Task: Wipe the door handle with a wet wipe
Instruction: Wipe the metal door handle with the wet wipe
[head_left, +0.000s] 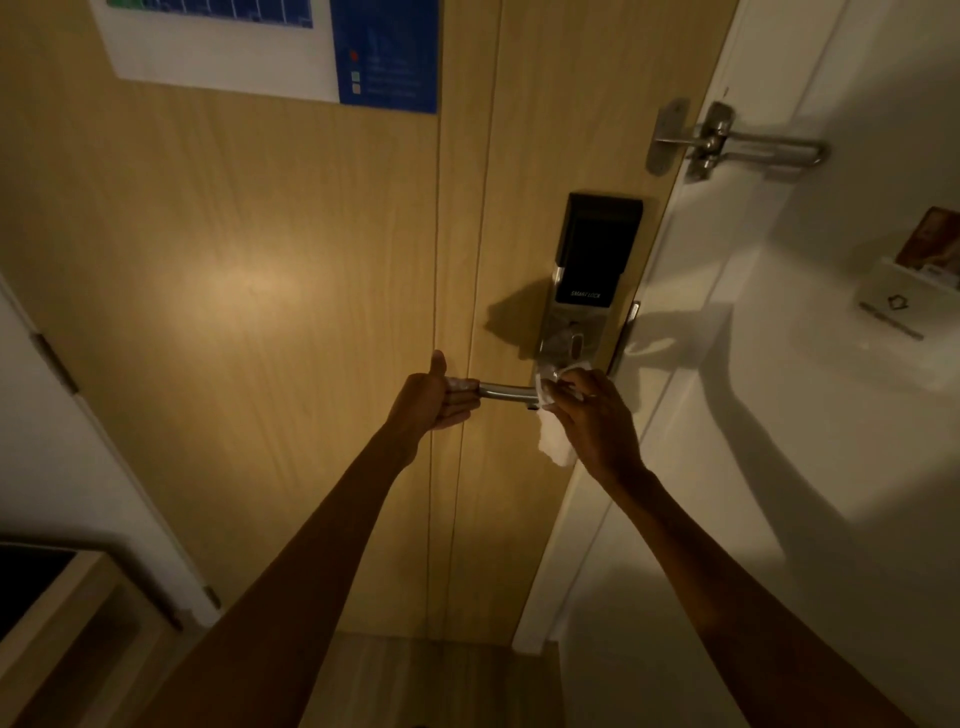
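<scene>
The door handle (506, 391), a metal lever, is mounted low on the smart lock (587, 291) near the right edge of the wooden door (260, 312). Its long axis is laid horizontally, with the free end pointed left, away from the lock plate. That free end is gripped by the left hand (436, 397), thumb raised. The white wet wipe (553, 439) is pinched by the right hand (597, 421) against the handle's pivot end, its loose part hung below. A swing latch (727, 140) is seen above.
</scene>
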